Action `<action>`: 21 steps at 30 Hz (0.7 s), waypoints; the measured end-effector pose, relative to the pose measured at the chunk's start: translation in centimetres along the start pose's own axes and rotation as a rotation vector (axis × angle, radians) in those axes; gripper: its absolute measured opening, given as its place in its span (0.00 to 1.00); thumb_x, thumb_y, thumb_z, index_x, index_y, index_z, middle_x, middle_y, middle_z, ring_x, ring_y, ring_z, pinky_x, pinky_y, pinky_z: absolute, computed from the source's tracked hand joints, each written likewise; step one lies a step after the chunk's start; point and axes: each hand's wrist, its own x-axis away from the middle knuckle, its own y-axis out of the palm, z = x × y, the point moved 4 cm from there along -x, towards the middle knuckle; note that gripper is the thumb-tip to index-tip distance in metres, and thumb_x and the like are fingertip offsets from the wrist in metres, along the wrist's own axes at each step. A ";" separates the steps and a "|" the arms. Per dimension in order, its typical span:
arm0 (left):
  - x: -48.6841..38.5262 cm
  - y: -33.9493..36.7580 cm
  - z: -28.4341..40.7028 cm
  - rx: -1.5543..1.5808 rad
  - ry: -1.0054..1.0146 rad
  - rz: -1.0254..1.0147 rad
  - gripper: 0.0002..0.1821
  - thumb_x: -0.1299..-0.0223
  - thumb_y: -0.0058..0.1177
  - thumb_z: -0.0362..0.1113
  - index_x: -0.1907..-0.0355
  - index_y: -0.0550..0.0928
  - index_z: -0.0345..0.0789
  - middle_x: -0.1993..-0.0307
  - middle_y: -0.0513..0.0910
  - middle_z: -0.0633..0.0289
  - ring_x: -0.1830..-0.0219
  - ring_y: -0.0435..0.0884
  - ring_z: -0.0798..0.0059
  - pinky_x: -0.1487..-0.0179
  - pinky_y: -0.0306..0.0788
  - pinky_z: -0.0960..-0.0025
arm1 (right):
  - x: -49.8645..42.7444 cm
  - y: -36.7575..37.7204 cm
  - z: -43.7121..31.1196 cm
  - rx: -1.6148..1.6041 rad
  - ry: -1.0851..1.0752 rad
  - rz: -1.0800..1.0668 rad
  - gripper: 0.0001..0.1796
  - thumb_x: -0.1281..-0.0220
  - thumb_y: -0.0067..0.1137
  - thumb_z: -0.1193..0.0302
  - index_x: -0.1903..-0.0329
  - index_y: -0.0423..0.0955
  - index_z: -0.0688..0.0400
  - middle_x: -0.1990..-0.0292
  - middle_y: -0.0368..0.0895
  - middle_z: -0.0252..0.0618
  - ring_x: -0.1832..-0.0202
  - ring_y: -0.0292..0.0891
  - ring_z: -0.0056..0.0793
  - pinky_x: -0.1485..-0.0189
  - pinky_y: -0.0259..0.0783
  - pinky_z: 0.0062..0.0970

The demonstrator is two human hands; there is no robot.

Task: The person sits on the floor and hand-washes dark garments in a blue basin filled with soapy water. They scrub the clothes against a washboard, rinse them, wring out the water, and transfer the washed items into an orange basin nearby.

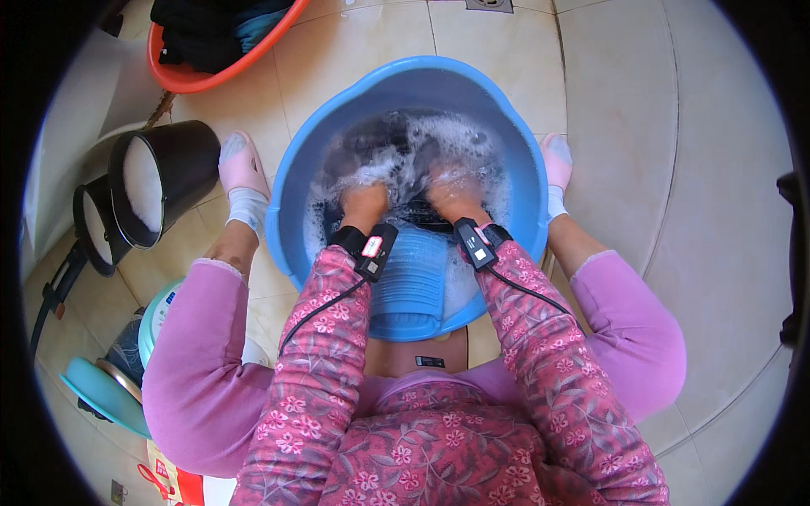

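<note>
A blue plastic basin [283, 209] stands between my feet, holding sudsy water [450, 129] and dark wet cloth [373, 136]. Its built-in ribbed washboard [408, 278] slopes up on the side nearest me. My left hand [366, 203] is down in the foam by the cloth, its fingers blurred and partly under water. To its right, my right hand [454, 193] is also in the splashing suds, with its fingertips hidden. Whether either hand grips the cloth cannot be made out. Both wrists carry strapped black devices with cables running up the sleeves.
An orange-red tub [228, 79] with dark clothes stands at the far left. Two black buckets [183, 171] with whitish contents are left of my left foot. Turquoise basins [104, 392] lie beyond my left knee. A floor drain [489, 5] is set in the tiles ahead.
</note>
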 end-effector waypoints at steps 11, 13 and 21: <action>3.7 -2.9 -1.7 0.236 -0.104 0.316 0.20 0.48 0.48 0.26 0.49 0.75 0.30 0.42 0.71 0.41 0.49 0.76 0.40 0.43 0.70 0.52 | 3.8 -1.5 0.8 0.076 -0.138 0.222 0.16 0.35 0.40 0.70 0.50 0.76 0.55 0.40 0.71 0.41 0.35 0.63 0.39 0.38 0.61 0.42; 6.0 -3.5 -1.5 0.256 -0.116 0.385 0.21 0.47 0.48 0.26 0.48 0.75 0.29 0.38 0.67 0.41 0.48 0.75 0.38 0.41 0.69 0.52 | 5.7 -0.7 1.7 0.041 -0.080 0.261 0.17 0.35 0.40 0.70 0.47 0.74 0.55 0.40 0.71 0.41 0.35 0.63 0.39 0.39 0.62 0.43; 15.1 -16.6 0.7 0.453 0.274 0.993 0.22 0.52 0.42 0.21 0.52 0.78 0.26 0.49 0.77 0.39 0.45 0.74 0.42 0.39 0.67 0.56 | 13.5 -12.9 0.5 -0.174 -0.380 0.831 0.18 0.40 0.42 0.78 0.47 0.72 0.61 0.45 0.73 0.55 0.48 0.73 0.55 0.46 0.71 0.44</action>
